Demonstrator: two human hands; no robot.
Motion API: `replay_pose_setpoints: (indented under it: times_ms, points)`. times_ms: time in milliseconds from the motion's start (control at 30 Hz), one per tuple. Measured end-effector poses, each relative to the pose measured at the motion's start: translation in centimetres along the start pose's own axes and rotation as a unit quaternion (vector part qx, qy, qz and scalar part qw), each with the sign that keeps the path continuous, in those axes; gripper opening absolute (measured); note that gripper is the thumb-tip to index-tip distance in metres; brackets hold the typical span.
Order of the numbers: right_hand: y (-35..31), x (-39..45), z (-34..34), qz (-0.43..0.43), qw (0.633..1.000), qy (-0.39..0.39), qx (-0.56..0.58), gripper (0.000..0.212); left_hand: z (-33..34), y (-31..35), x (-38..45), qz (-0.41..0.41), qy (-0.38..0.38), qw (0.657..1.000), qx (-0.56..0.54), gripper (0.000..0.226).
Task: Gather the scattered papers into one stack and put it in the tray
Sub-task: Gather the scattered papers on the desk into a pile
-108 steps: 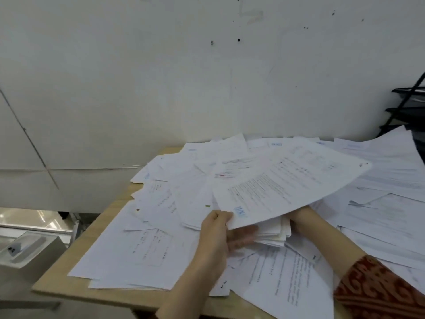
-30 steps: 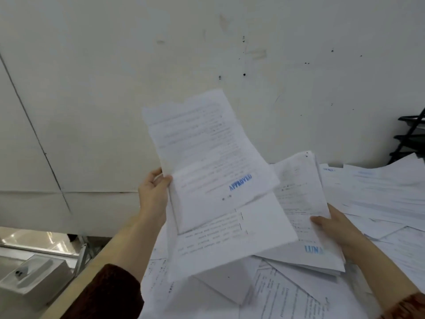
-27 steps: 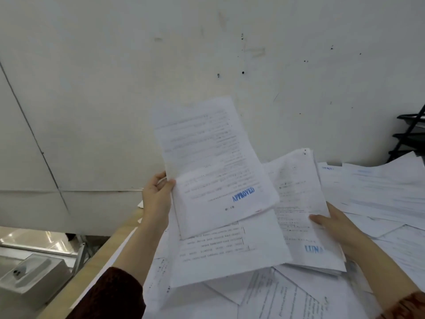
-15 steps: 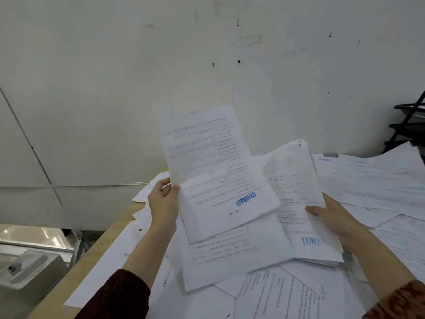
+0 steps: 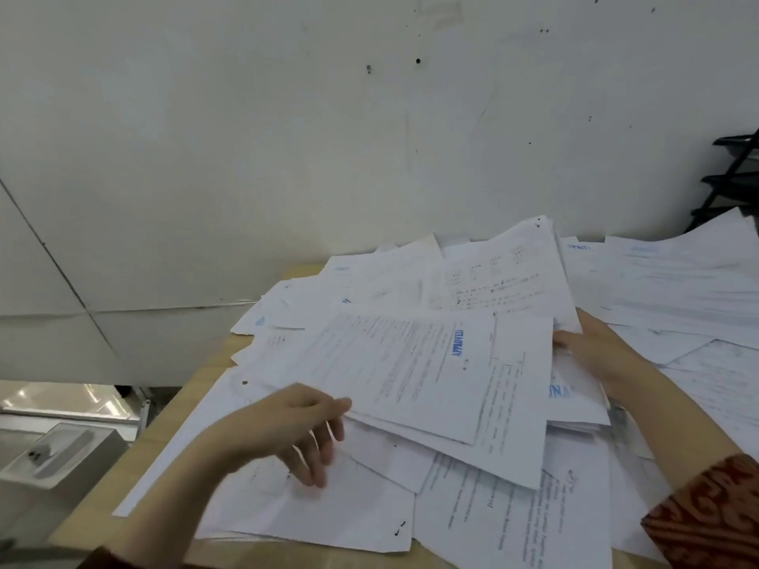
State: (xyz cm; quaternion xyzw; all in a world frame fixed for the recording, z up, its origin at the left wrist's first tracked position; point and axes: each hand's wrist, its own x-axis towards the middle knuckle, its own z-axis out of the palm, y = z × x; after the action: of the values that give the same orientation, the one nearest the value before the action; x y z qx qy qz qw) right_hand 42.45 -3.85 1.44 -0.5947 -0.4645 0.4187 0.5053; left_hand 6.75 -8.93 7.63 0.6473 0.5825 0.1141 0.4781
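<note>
Many white printed papers [image 5: 336, 507] lie scattered over a wooden table [image 5: 193, 388]. My right hand [image 5: 595, 359] grips the right edge of a gathered paper stack [image 5: 505, 277], thumb on top, with the stack's far end tilted up. Sheets with a blue APPROVED stamp [image 5: 415, 375] lie across the stack's left side. My left hand [image 5: 295, 429] hovers at the near-left corner of those sheets, one fingertip at their edge and the other fingers hanging loose and straight. A black tiered tray [image 5: 735, 178] stands at the far right, mostly out of frame.
A white wall rises right behind the table. More loose papers [image 5: 677, 281] pile up at the right, in front of the tray. A grey box [image 5: 53, 457] sits lower down beyond the table's left edge.
My left hand brought the raised APPROVED sheets down onto the stack in my right hand and loosened its hold. The stack sank lower toward the table.
</note>
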Motion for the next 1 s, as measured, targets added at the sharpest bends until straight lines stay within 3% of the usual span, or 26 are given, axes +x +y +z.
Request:
replay_pose_setpoints:
  times_ms: [33, 100, 167, 200, 300, 367, 500, 600, 733, 1000]
  points:
    - [0.0, 0.0, 0.0, -0.001, 1.000, -0.001, 0.004, 0.036, -0.7, 0.7, -0.3, 0.028, 0.003, 0.998, 0.051, 0.039]
    - [0.1, 0.1, 0.0, 0.002, 1.000, -0.001, 0.003, 0.036, -1.5, 2.4, 0.9, 0.120, 0.081, 0.984, 0.101, 0.030]
    - [0.2, 0.1, 0.0, 0.002, 1.000, -0.005, -0.006, 0.037, -1.4, 4.5, 4.0, 0.227, 0.153, 0.950, 0.149, 0.023]
    - [0.3, 0.1, -0.1, 0.002, 1.000, -0.007, -0.008, 0.037, -1.1, 5.5, 6.3, 0.262, 0.154, 0.933, 0.191, 0.028]
    - [0.4, 0.1, -0.2, 0.004, 1.000, -0.012, -0.004, 0.036, 0.5, 7.7, 13.0, 0.248, 0.074, 0.916, 0.306, 0.075]
    - [0.4, 0.1, -0.2, 0.005, 1.000, -0.019, 0.008, 0.036, 1.5, 8.9, 16.6, 0.211, 0.023, 0.913, 0.347, 0.095]
    - [0.6, 0.4, -0.3, 0.007, 1.000, -0.021, 0.021, 0.035, 2.4, 10.4, 20.5, 0.173, -0.036, 0.891, 0.419, 0.094]
    - [0.9, 0.7, -0.5, 0.015, 0.999, -0.014, 0.025, 0.034, 2.3, 10.9, 21.1, 0.180, -0.031, 0.890, 0.417, 0.077]
    - [1.1, 0.9, -0.6, 0.019, 1.000, -0.007, 0.008, 0.037, 1.4, 10.1, 21.3, 0.217, -0.021, 0.904, 0.369, 0.031]
    - [0.8, 0.5, -0.6, 0.028, 0.999, 0.006, -0.033, 0.038, -1.8, 8.4, 18.3, 0.196, -0.033, 0.964, 0.175, 0.025]
